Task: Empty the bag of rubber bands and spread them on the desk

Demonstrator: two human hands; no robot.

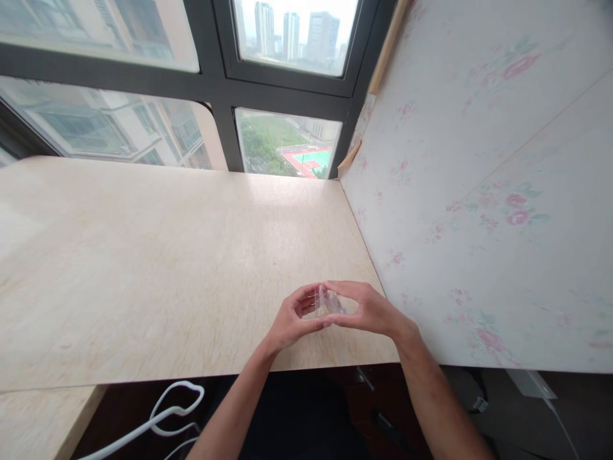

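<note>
Between both hands is a small clear plastic box (pixel 329 303), with something pale and a bit of yellow showing inside; what these contents are I cannot make out. My left hand (pixel 297 318) grips its left side, thumb along the near edge and fingers curled behind. From the right, my right hand (pixel 366 308) holds it between thumb and fingertips. The box is just over the near edge of the beige marble-patterned sill (pixel 182 268); whether it touches the surface is hidden.
A wall with floral paper (pixel 479 223) rises close on the right. Dark window frames (pixel 282 89) stand at the back. Below the sill's front edge, a white cable (pixel 177 412) loops at left, and a white plug-like object (pixel 531 384) lies at right.
</note>
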